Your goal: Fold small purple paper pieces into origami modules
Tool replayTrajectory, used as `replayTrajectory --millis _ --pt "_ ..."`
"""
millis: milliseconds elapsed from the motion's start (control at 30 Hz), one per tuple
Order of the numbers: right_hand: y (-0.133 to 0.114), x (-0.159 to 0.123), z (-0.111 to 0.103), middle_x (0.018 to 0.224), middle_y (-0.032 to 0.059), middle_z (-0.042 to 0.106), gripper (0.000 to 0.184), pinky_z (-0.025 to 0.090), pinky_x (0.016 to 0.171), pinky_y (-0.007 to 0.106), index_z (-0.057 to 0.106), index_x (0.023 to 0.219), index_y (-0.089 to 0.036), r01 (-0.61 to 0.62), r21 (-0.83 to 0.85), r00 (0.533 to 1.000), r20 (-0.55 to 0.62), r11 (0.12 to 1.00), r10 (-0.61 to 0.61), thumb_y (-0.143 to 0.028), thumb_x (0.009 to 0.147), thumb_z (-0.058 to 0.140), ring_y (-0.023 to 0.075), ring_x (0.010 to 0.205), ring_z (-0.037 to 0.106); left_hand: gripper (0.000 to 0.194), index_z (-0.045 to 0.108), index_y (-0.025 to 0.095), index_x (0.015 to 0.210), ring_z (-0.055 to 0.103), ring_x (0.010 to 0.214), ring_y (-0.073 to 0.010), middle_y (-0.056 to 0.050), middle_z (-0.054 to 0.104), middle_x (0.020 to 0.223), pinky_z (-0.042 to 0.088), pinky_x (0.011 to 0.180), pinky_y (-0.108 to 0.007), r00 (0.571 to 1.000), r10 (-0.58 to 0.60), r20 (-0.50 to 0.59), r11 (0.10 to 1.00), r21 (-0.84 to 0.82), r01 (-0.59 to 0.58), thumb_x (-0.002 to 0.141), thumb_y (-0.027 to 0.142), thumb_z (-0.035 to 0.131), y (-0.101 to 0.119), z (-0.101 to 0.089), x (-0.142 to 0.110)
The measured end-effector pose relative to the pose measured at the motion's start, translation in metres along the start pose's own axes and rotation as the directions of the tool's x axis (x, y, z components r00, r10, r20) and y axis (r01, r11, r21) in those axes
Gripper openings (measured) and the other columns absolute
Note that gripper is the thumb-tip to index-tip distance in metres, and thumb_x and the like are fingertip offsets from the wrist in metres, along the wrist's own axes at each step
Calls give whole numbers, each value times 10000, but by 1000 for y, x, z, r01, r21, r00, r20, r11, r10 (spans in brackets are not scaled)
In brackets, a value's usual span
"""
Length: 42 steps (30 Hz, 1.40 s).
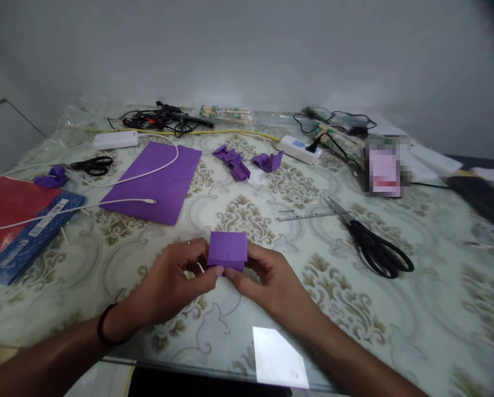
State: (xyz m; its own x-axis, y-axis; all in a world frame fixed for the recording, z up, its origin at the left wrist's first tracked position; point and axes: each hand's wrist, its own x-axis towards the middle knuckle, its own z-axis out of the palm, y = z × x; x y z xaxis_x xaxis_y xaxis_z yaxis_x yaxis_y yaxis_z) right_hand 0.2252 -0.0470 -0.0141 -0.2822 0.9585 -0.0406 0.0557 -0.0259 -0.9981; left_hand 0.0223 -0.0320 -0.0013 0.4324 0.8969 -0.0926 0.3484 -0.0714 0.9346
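Note:
A small folded piece of purple paper (228, 246) is held up between both hands near the front of the table. My left hand (180, 273) grips its left side, thumb at the lower edge. On the other side, my right hand (267, 275) pinches the right edge and bottom, its thumb close to the left one. Creases cross the paper's face and a strip is folded along its lower part. The fingertips behind the paper are hidden. Farther back lie folded purple paper pieces (232, 162) and flat purple sheets (156, 182).
Black-handled scissors (379, 248) and a clear ruler (305, 215) lie at right. At left are a second pair of scissors (93, 165), a white cable (127, 201) and a red and blue packet (36, 226). A power strip (299, 148) and a blurred-out phone (384, 170) stand farther back.

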Motion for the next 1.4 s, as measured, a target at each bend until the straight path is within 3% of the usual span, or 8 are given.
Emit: replayTrajectory --millis 67,200,333,467,700,933,1267,1400 --pt "-2 -1 1 793 -3 680 12 543 841 371 718 857 -239 5 -7 1000 7 1000 -5 -244 860 708 221 847 662 120 692 182 814 613 710 -153 1 686 759 500 679 -264 1000 19 19 1000 -14 -19 912 241 657 2 1 -1" --pt "-6 -1 0 817 -3 701 85 530 800 346 733 853 -232 10 -17 999 40 1000 -10 -174 809 690 217 846 659 95 679 183 783 612 719 -154 0 694 778 495 691 -267 997 75 11 997 25 -75 873 189 648 5 2 -4" --pt "-9 -1 -1 763 -10 668 38 521 802 358 693 794 -233 5 6 1000 23 1000 -5 -206 806 717 222 830 655 108 647 190 760 627 752 -169 -3 687 782 498 720 -284 994 104 -22 993 50 -102 867 181 657 5 2 -5" --pt "-9 -1 -2 679 -20 600 278 521 834 378 555 647 -241 -22 36 1000 -17 999 23 -266 812 777 230 821 659 96 669 183 786 598 725 -157 -2 671 781 485 696 -283 992 111 -53 993 46 -108 881 197 670 2 1 -4" --pt "-8 0 -8 669 -17 616 336 537 852 395 549 621 -245 -25 -8 999 -43 1000 24 -312 810 818 243 839 678 145 695 181 773 644 836 -170 -19 699 875 516 743 -271 995 100 -4 995 -22 -100 915 211 689 5 -4 1" --pt "-12 -1 -6 754 2 712 118 541 735 342 748 805 -234 20 -148 1000 27 989 -16 -318 884 769 220 779 672 105 735 196 821 637 831 -169 -5 692 877 519 751 -276 993 120 13 993 15 -120 869 125 674 6 -5 1" --pt "-12 -1 -8 707 -1 701 176 554 756 365 727 720 -236 26 -176 1000 -7 984 -28 -309 868 790 239 790 695 89 736 180 796 623 808 -148 -3 668 872 513 708 -240 997 72 -2 993 -89 -72 882 159 746 4 -7 0" --pt "-12 -1 -10 702 3 724 181 569 732 361 757 735 -231 21 -187 999 -30 982 -27 -344 865 815 236 759 693 184 695 174 726 591 747 -128 1 651 829 478 637 -217 996 74 -56 989 -127 -81 867 213 806 3 -8 0"
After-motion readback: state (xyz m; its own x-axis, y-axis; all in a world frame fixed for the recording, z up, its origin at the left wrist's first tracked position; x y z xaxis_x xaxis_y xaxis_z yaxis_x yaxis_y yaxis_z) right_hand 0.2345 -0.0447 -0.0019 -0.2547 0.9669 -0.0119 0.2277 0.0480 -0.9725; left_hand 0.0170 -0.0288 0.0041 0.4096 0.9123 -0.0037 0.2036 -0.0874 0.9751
